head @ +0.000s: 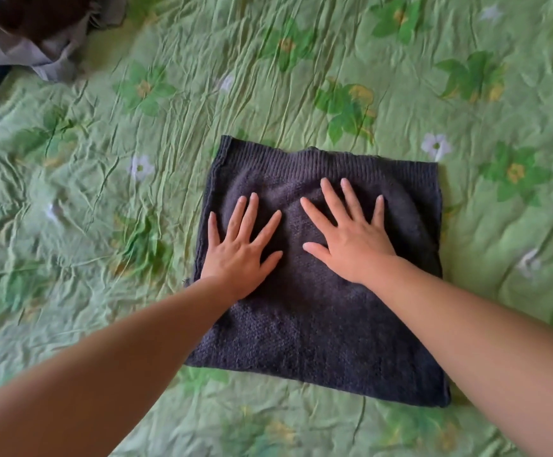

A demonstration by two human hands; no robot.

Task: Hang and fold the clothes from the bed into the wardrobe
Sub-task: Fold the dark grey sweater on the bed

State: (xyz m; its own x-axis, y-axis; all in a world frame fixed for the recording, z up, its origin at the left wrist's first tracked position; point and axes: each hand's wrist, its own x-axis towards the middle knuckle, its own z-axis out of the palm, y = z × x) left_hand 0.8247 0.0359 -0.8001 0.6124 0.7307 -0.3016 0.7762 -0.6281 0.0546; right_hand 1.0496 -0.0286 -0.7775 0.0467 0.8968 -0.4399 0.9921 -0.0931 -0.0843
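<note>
A dark grey knitted sweater [321, 334] lies folded into a rough square on the bed, its ribbed hem at the far edge. My left hand [240, 250] lies flat on its left part with fingers spread and straight. My right hand [351, 237] presses flat on its middle, fingers spread as well. Neither hand grips the knit. Both bare forearms reach in from the bottom of the view.
The bed is covered by a wrinkled green bedspread [110, 199] printed with leaves and white flowers. A heap of other clothes [34, 34], lilac-grey and dark brown, lies at the far left corner.
</note>
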